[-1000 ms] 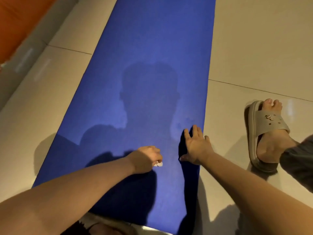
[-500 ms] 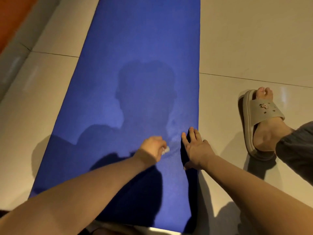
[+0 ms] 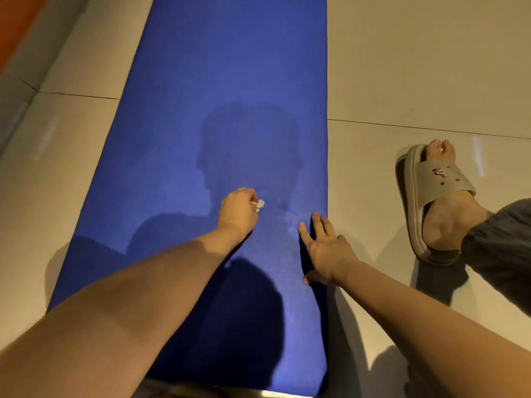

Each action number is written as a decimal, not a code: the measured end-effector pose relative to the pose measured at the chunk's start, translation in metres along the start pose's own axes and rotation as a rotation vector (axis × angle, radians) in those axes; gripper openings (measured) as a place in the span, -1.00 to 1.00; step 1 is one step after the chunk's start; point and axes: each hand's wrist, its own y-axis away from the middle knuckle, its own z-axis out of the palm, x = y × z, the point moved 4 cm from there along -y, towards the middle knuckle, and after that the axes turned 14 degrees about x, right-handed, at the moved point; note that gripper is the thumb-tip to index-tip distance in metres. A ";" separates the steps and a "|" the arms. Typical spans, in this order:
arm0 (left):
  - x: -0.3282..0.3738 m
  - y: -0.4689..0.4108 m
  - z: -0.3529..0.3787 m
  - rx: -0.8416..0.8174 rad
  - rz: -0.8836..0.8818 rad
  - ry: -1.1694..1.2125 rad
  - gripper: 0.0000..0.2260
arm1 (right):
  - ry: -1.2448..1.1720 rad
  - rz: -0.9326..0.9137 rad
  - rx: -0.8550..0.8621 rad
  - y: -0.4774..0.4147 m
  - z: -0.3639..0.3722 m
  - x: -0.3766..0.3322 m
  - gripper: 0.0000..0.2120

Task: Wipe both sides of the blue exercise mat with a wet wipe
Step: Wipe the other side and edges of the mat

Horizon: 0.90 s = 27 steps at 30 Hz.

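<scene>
The blue exercise mat (image 3: 218, 90) lies flat on the tiled floor and runs away from me. My left hand (image 3: 239, 210) is curled round a small white wet wipe (image 3: 259, 204), pressed on the mat near its middle right. A faint damp streak shows on the mat just right of the wipe. My right hand (image 3: 324, 248) lies flat with fingers spread on the mat's right edge, close to the left hand. My shadow falls across the mat.
A foot in a beige slide sandal (image 3: 436, 196) stands on the floor right of the mat, with a dark trouser leg (image 3: 500, 245) above it. Beige floor tiles (image 3: 416, 58) flank the mat. An orange surface (image 3: 14, 21) sits at the far left.
My left hand with the wipe has slid forward along the mat, away from me. The right hand has stayed pressed on the mat's right edge.
</scene>
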 end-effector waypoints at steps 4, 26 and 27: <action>0.022 0.073 0.015 -0.138 0.107 0.043 -0.83 | -0.094 0.001 0.003 0.000 -0.001 0.005 0.19; 0.055 0.120 0.034 -0.288 0.261 0.084 -0.88 | -1.231 0.799 0.383 0.008 -0.006 0.051 -0.74; 0.057 0.140 0.034 -0.358 0.344 0.073 -0.89 | -1.261 0.853 0.325 0.011 0.001 0.048 -0.78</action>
